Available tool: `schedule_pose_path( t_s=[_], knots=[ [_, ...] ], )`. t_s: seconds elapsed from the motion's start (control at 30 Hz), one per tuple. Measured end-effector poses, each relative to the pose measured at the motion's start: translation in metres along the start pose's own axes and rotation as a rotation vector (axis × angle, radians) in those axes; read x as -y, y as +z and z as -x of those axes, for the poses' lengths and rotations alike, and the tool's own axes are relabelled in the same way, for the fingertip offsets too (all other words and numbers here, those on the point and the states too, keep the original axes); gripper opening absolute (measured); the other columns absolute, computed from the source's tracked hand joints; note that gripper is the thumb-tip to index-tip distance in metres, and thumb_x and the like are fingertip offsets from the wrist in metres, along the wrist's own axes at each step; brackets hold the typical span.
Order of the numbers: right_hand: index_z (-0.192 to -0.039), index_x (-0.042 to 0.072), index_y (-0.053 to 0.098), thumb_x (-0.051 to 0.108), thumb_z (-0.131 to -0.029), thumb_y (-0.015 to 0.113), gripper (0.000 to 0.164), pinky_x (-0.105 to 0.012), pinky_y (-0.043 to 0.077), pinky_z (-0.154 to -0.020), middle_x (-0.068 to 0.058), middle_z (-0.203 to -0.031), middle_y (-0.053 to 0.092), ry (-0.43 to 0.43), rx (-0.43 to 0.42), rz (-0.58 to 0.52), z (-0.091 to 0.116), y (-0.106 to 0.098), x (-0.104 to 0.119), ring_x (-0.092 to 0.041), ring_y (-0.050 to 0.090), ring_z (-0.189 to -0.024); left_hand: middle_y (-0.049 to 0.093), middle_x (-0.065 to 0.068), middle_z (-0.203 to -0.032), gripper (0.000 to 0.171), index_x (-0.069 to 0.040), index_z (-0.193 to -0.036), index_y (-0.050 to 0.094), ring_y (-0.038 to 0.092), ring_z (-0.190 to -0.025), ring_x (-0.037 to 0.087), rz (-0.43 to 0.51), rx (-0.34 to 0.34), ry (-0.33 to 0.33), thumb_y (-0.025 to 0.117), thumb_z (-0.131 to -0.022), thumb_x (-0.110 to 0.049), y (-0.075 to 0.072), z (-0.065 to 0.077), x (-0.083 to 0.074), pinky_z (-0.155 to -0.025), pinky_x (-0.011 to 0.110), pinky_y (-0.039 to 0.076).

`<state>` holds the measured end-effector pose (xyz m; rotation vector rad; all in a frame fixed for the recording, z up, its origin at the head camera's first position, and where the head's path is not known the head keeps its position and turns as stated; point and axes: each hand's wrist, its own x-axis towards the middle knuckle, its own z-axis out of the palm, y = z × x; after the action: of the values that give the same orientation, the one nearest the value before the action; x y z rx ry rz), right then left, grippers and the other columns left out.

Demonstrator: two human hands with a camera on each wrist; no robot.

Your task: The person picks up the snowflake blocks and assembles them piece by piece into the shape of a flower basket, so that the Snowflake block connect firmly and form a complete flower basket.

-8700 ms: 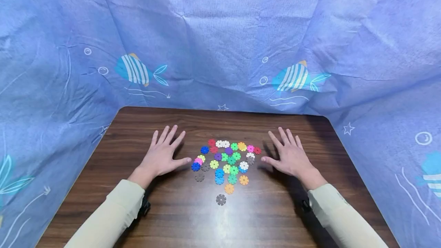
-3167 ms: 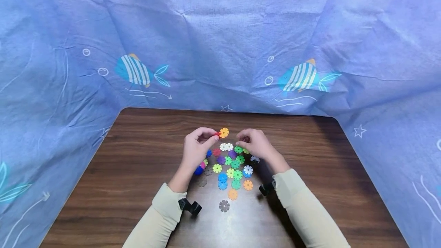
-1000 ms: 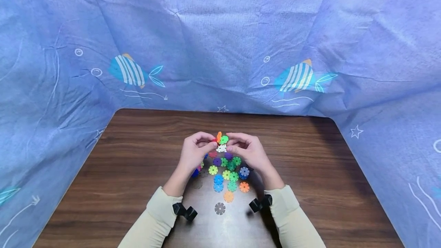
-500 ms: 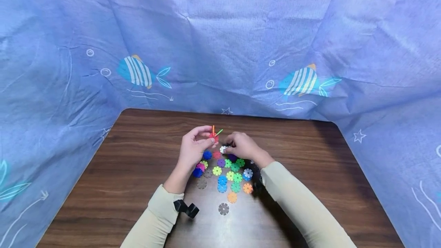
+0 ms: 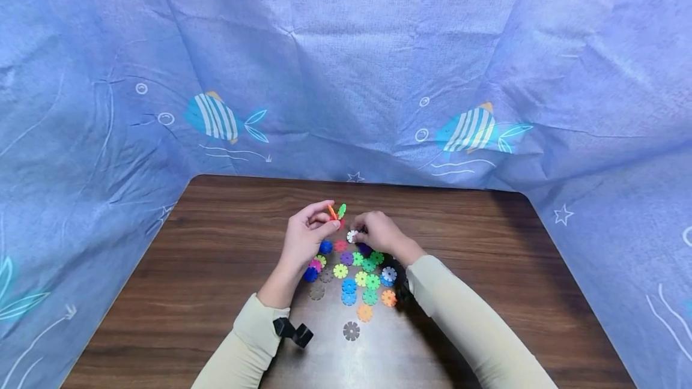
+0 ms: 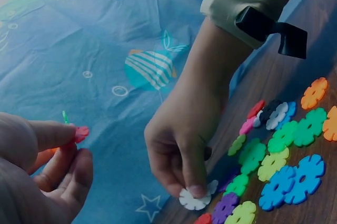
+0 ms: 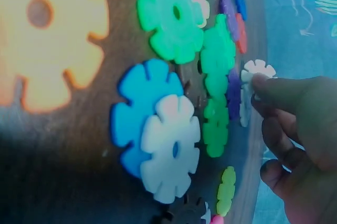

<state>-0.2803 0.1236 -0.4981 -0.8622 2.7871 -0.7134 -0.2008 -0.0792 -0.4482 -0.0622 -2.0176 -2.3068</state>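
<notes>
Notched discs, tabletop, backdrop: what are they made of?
Notched discs: probably molded plastic, smooth satin finish; uniform color and crisp, repeated slots suggest it.
Tabletop: wood-look laminate or veneer, can't tell which; dark brown streaked grain, semi-gloss with a soft light reflection near the front.
Backdrop: likely printed fabric, mostly matte; soft creases and folds show, fiber unclear.

The head view looks forward and down from high up, wide enough for the left hand (image 5: 304,234), the right hand (image 5: 382,235) and, toward twelve o'clock, the blue fish-printed cloth backdrop (image 5: 346,71). The left wrist view looks across from closer in, its own hand at eight o'clock. The right wrist view (tipped sideways) sits nearest, an orange notched plastic disc (image 7: 71,45) looming at ten o'clock; blur leaves its exact angle uncertain. Both wrist views share the right hand and its white notched plastic disc (image 6: 194,201).
</notes>
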Motion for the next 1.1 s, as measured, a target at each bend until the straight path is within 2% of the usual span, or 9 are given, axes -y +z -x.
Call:
schedule_pose_path(
  t_s=[0.07, 0.2, 0.43, 0.6, 0.7, 0.8, 0.9, 1.0, 1.1],
  knots=[
    [-0.097, 0.016, 0.076, 0.018, -0.093, 0.078, 0.005, -0.031, 0.059, -0.076, 0.005, -0.089, 0.076, -0.008, -0.028, -0.067, 0.003, -0.003, -0.003, -0.008, 0.068, -0.081, 0.067, 0.003, -0.086, 0.047, 0.002, -0.132, 0.066, 0.066, -0.071, 0.008, -0.002, 0.002, 0.002, 0.075, -0.086, 0.009, 0.001, -0.001, 0.001, -0.070, 0.022, 0.059],
    [-0.097, 0.015, 0.077, 0.017, -0.093, 0.078, 0.004, -0.029, 0.059, -0.073, 0.004, -0.088, 0.077, -0.006, -0.115, -0.223, 0.012, -0.015, -0.003, -0.009, 0.070, -0.079, 0.066, 0.006, -0.089, 0.047, 0.002, -0.132, 0.066, 0.068, -0.071, 0.009, 0.017, 0.013, -0.017, 0.075, -0.086, 0.009, 0.003, 0.000, 0.001, -0.072, 0.031, 0.063],
    [-0.100, 0.016, 0.078, 0.020, -0.093, 0.078, 0.008, -0.029, 0.056, -0.063, 0.002, -0.087, 0.076, 0.010, -0.321, -0.492, 0.040, -0.034, 0.013, -0.020, 0.067, -0.075, 0.070, 0.003, -0.083, 0.046, 0.002, -0.133, 0.064, 0.073, -0.072, 0.022, 0.057, 0.050, -0.045, 0.075, -0.088, 0.007, 0.006, 0.000, 0.005, -0.069, 0.037, 0.064],
    [-0.103, 0.011, 0.078, 0.016, -0.094, 0.076, 0.010, -0.027, 0.055, -0.065, -0.005, -0.094, 0.078, -0.040, -0.416, -0.631, 0.056, -0.031, 0.028, -0.021, 0.067, -0.076, 0.070, 0.003, -0.081, 0.046, 0.003, -0.135, 0.062, 0.072, -0.066, 0.015, 0.072, 0.078, -0.068, 0.073, -0.090, 0.006, 0.008, 0.000, 0.007, -0.069, 0.039, 0.064],
    [-0.106, 0.007, 0.077, 0.011, -0.096, 0.074, 0.012, -0.026, 0.057, -0.069, -0.010, -0.097, 0.077, -0.065, -0.470, -0.667, 0.061, -0.027, 0.033, -0.023, 0.068, -0.080, 0.070, 0.003, -0.081, 0.046, 0.001, -0.135, 0.063, 0.072, -0.066, 0.016, 0.059, 0.086, -0.094, 0.073, -0.091, 0.005, 0.008, 0.000, 0.007, -0.074, 0.048, 0.064],
    [-0.108, 0.002, 0.076, 0.004, -0.095, 0.072, 0.013, -0.024, 0.057, -0.070, -0.016, -0.099, 0.076, -0.086, -0.523, -0.695, 0.064, -0.024, 0.035, -0.030, 0.068, -0.082, 0.071, 0.004, -0.082, 0.045, 0.000, -0.135, 0.063, 0.073, -0.068, 0.022, 0.036, 0.099, -0.116, 0.074, -0.091, 0.003, 0.009, 0.001, 0.007, -0.080, 0.060, 0.059],
    [-0.106, -0.003, 0.075, -0.003, -0.094, 0.070, 0.013, -0.022, 0.057, -0.069, -0.022, -0.100, 0.074, -0.100, -0.560, -0.707, 0.065, -0.022, 0.034, -0.036, 0.067, -0.081, 0.072, 0.004, -0.081, 0.045, 0.000, -0.135, 0.063, 0.073, -0.069, 0.024, 0.023, 0.123, -0.127, 0.073, -0.091, 0.002, 0.010, 0.002, 0.008, -0.085, 0.068, 0.054],
    [-0.102, -0.007, 0.075, -0.008, -0.092, 0.069, 0.011, -0.022, 0.056, -0.070, -0.023, -0.100, 0.073, -0.111, -0.563, -0.699, 0.067, -0.024, 0.040, -0.027, 0.068, -0.084, 0.071, 0.004, -0.081, 0.046, 0.001, -0.136, 0.063, 0.073, -0.069, 0.020, 0.022, 0.140, -0.129, 0.073, -0.091, 0.003, 0.011, 0.002, 0.011, -0.086, 0.069, 0.053],
    [-0.099, -0.008, 0.075, -0.011, -0.091, 0.069, 0.010, -0.022, 0.056, -0.071, -0.023, -0.100, 0.072, -0.141, -0.551, -0.687, 0.070, -0.030, 0.050, -0.014, 0.067, -0.086, 0.072, 0.005, -0.082, 0.047, 0.000, -0.136, 0.062, 0.072, -0.069, 0.017, 0.007, 0.147, -0.129, 0.073, -0.091, 0.003, 0.010, 0.002, 0.012, -0.082, 0.059, 0.059]
  ],
)
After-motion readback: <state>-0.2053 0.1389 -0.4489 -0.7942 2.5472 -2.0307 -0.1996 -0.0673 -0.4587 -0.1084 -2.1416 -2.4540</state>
